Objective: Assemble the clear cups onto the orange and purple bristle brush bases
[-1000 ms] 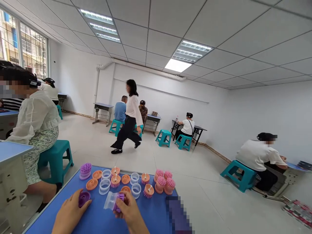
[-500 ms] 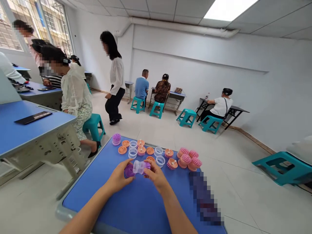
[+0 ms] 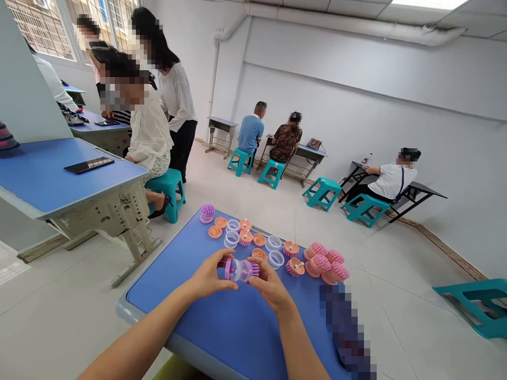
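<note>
Purple plastic is what my fingers close on: one purple brush (image 3: 240,269), pinched at both ends just above the blue desk (image 3: 222,327), near its middle. My left hand (image 3: 209,275) grips the purple cap end between thumb and fingertips. My right hand (image 3: 270,285) grips the bristle end in the same way. The long axis lies level and runs left to right across me, with the bristles pointing toward my right hand and a clear sleeve around the middle.

Beyond the fingers, on the desk's far half, I count:
- four clear rings (image 3: 276,258)
- four flat orange discs (image 3: 215,231)
- four orange bristle heads (image 3: 295,266)

All of these lie loose and near one another. To their right, four pink brushes (image 3: 335,257) stand clustered, touching. At the far left corner, one second purple brush (image 3: 207,212) stands alone, bristles up.
</note>
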`<state>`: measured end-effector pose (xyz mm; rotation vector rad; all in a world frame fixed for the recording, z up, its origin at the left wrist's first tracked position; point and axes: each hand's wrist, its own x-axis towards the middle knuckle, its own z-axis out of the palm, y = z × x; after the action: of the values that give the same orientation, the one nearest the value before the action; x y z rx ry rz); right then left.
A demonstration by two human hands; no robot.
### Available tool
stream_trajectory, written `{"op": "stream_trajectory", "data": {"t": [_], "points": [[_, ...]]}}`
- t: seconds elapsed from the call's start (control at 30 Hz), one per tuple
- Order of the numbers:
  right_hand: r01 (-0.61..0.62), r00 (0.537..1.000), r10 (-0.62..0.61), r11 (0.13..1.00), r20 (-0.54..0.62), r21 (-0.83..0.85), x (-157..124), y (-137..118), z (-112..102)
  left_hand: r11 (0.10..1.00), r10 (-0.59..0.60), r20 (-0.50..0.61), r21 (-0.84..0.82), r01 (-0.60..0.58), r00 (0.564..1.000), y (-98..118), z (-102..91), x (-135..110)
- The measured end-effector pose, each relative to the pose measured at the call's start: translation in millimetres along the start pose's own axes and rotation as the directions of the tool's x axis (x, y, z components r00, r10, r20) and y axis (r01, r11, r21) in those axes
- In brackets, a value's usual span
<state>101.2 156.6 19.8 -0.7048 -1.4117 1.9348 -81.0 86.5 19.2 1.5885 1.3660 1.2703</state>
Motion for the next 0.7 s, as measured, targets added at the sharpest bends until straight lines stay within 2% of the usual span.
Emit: {"op": "stream_trajectory", "data": {"t": [0.23,0.7], "points": [[0.032,0.999,-0.032,0.999,0.042,-0.001,-0.4,2.9,-3.9,0.997,0.048,0.007,0.068,-0.049,0.999,-0.2,-1.5,-0.3],[0.001,1.0,-0.001,0.999,-0.006,-0.052,-0.4,5.1,-2.9,0.99,0.094,0.008,0.107,-0.094,0.996,-4.4,0.9,-1.3]]}}
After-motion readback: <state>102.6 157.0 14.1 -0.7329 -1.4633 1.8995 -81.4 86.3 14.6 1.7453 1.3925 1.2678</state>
